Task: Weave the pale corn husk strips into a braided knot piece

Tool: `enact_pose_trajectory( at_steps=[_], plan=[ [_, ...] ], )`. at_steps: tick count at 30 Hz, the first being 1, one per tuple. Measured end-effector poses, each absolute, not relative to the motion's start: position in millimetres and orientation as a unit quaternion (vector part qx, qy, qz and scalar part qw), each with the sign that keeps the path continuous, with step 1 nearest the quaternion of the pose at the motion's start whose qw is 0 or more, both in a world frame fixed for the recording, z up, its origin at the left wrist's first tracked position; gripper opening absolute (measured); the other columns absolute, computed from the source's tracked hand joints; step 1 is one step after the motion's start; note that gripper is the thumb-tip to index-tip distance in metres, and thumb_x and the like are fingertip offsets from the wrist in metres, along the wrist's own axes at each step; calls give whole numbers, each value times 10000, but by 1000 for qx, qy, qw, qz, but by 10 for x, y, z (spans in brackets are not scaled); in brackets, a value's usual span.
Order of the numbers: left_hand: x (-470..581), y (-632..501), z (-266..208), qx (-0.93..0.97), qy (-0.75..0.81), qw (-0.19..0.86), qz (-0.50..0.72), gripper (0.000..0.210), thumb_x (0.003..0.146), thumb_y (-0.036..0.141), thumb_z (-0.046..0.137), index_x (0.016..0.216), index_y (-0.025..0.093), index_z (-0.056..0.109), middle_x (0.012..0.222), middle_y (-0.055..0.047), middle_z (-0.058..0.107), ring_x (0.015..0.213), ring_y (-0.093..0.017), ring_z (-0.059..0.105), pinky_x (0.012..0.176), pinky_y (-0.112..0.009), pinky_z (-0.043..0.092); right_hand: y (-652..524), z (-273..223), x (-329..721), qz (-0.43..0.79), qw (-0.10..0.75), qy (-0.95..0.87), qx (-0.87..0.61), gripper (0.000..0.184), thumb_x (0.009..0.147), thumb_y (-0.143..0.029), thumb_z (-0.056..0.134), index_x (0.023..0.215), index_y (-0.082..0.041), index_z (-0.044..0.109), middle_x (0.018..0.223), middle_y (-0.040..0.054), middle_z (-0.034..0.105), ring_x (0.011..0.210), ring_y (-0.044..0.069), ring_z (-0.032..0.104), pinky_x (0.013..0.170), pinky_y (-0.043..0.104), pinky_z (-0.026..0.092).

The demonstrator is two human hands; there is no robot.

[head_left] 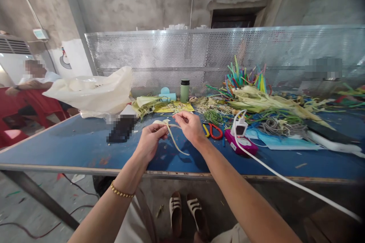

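Over the front part of the blue table, my left hand [152, 138] pinches a pale cream strip [174, 141], flat and ribbon-like. A small bow-like fold of it shows above the left fingertips. One tail curls down to the right over the tabletop. Another strand runs across to my right hand [188, 123], whose thumb and fingers are closed on its end. A gold bead bracelet circles my left wrist. Just right of my right hand lie red-handled scissors [216, 131], with a yellow-handled tool [205, 130] beside them.
Bundles of pale husk-like leaves [253, 98] and coloured stems [242, 78] fill the back right. A purple box [241, 142] with a charger and white cable [273, 174] lies nearer. Behind stand a green bottle [184, 91] and a large plastic bag [94, 91]. Someone sits far left.
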State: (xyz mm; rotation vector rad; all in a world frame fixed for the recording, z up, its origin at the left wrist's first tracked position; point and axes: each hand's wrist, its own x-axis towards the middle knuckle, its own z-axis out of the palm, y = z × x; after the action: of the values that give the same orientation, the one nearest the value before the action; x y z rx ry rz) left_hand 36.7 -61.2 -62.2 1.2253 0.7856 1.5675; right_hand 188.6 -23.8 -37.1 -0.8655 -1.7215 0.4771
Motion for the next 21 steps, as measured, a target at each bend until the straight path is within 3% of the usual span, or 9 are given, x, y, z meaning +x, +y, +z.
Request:
enact_pose_trajectory(
  at_steps=[3,7,13,17,19,21],
  plan=[
    [370,-621,-629,513,302,486,640,171,634,280,782,638,132,695,628,-22,596,581,-107,494,595,-255,383,-242,-325,1935,177,540,-736,-367,233,855,-323,555,826,-157,715,830,60,700,733,164,598,669,264,440],
    [371,-625,-639,527,280,480,643,157,673,279,765,657,138,697,648,-28,602,614,-113,495,627,-258,393,-298,-294,1934,195,496,-767,-357,251,858,-330,562,735,-154,692,717,39,666,682,154,573,632,264,420],
    [364,-626,-646,539,297,461,640,162,678,292,757,675,141,699,643,-30,611,608,-120,497,614,-260,387,-374,-319,1905,364,473,-756,-268,211,852,-376,597,798,-173,620,695,14,654,647,152,621,635,277,497],
    [356,-615,-659,543,321,438,640,164,684,295,749,661,145,688,602,-18,596,587,-117,494,596,-253,372,-403,-341,1912,413,444,-747,-272,204,852,-386,601,808,-193,550,524,-60,528,396,88,449,419,220,374],
    [356,-616,-661,543,324,434,642,170,693,292,745,644,144,676,593,-14,589,585,-114,492,593,-248,367,-410,-334,1916,407,443,-748,-281,193,847,-367,606,794,-191,546,513,-72,494,382,67,392,402,203,326],
    [361,-628,-652,534,315,455,639,193,688,298,751,626,138,663,587,-14,580,584,-110,490,594,-244,369,-411,-321,1917,390,446,-754,-283,170,836,-336,615,787,-181,564,550,-57,524,425,66,427,433,199,344]
  ],
)
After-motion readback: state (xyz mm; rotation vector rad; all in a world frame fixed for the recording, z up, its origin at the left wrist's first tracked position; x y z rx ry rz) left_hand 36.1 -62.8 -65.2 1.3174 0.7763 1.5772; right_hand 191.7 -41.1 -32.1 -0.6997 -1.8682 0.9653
